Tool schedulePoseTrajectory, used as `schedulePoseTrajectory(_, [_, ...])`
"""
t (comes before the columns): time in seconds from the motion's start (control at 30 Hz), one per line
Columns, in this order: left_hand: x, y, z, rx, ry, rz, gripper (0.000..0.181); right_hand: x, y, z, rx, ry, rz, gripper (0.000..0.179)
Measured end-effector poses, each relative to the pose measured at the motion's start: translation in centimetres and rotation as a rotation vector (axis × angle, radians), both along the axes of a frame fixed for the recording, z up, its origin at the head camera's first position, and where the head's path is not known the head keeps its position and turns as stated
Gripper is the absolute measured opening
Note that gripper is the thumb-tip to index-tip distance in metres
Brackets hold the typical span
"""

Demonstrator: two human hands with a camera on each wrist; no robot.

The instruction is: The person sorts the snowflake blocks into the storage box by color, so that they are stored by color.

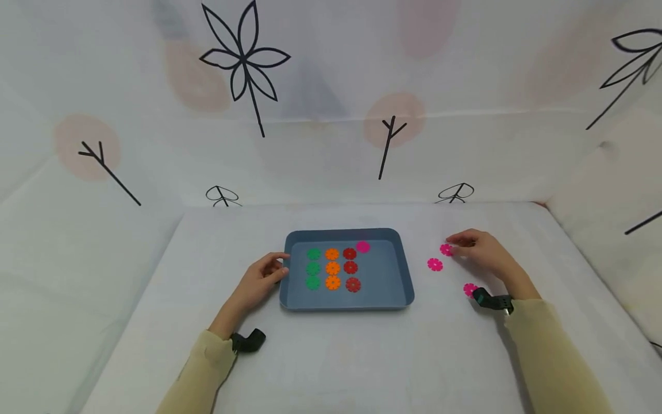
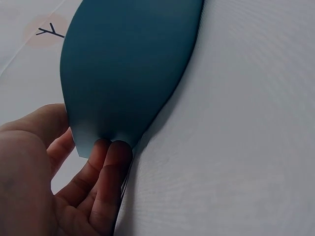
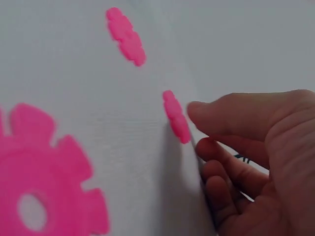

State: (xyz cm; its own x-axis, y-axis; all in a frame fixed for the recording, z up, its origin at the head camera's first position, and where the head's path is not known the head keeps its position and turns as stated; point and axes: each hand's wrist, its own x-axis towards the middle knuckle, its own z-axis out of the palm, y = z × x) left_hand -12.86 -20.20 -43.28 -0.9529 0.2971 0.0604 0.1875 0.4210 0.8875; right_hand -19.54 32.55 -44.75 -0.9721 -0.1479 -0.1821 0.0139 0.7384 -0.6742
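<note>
A blue-grey tray [image 1: 383, 287] lies on the white table, its underside and edge large in the left wrist view. My left hand [image 1: 262, 279] holds the tray's left rim with thumb and curled fingers [image 2: 110, 167]. To the right of the tray, my right hand [image 1: 481, 251] reaches over a pink flower-shaped disc [image 1: 446, 249]. In the right wrist view the thumb tip is right beside that disc [image 3: 175, 117], the other fingers loosely bent below. A second pink disc [image 1: 435, 264] lies nearer the tray. A third pink disc [image 1: 470, 289] sits by the right wrist, partly covered by its camera.
Inside the tray, notched discs form columns: green [image 1: 312, 268] at left, orange [image 1: 333, 268] in the middle, red [image 1: 350, 267] to their right. One pink disc [image 1: 363, 246] lies beside the top red one. A patterned cloth wall [image 1: 320, 161] rises behind the table.
</note>
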Motion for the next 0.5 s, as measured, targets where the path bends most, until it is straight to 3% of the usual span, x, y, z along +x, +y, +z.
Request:
schedulePoseTrajectory(0.17, [0.05,0.03,0.22,0.004,-0.006,-0.003,0.037,-0.11,0.16,0.22,0.016,-0.030,0.027,0.052])
schedulePoseTrajectory(0.5, [-0.02,-0.07,-0.05,0.011,-0.012,0.002,0.036,-0.49,-0.33,0.01,0.052,-0.018,0.042,0.044])
